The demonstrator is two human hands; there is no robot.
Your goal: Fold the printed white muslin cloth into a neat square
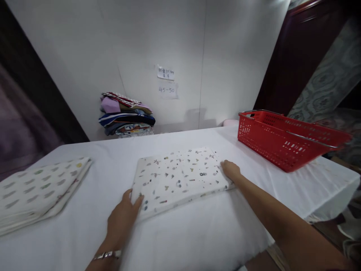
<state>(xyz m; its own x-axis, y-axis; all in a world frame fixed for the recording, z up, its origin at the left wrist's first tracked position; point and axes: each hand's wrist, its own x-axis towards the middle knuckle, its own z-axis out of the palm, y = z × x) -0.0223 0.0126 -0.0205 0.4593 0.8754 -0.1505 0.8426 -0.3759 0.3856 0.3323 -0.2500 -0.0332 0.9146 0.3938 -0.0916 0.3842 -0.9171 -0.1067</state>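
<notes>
A white folded cloth (pixel 180 177) with small scattered prints lies flat in the middle of the table in the head view. My left hand (pixel 122 214) grips its near left corner, the thumb on top and the other fingers at the side edge. At the opposite end, my right hand (pixel 231 172) is closed on the right edge, its fingertips partly hidden. A silvery band circles my left wrist. To the left lies another folded white cloth (pixel 39 188) with grey leaf-like prints, apart from my hands.
A white-covered table (pixel 180 233) spans the view. On its right stands a red basket (pixel 282 139) with metal handles. A stack of folded fabrics (pixel 126 114) rests against the wall at the back. Two paper notes (pixel 167 90) hang on the wall.
</notes>
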